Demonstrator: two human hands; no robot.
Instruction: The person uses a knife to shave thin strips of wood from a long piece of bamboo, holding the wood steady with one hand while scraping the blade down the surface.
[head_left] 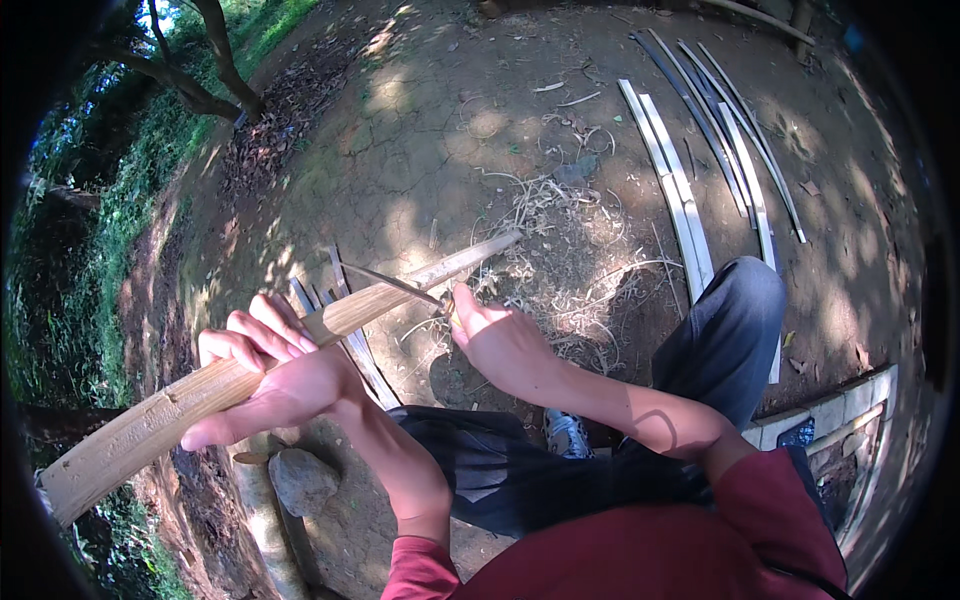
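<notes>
A long, pale wooden strip (150,425), probably split bamboo, runs slantwise from the lower left toward the middle of the head view. My left hand (285,385) is wrapped around it, palm beneath and fingers over its far edge. In my right hand (505,345) is a knife (392,283), its handle mostly hidden by the fingers. The thin blade points left and lies across the strip, between my left hand and the strip's far end. Whether the edge bites into the wood I cannot tell.
Curled shavings (560,205) litter the soil ahead. Several long strips (690,205) lie at the right, and more narrow strips (368,365) lie behind my left hand. A stone (302,482) and a log (265,525) sit lower left. A pale low frame (850,412) stands lower right.
</notes>
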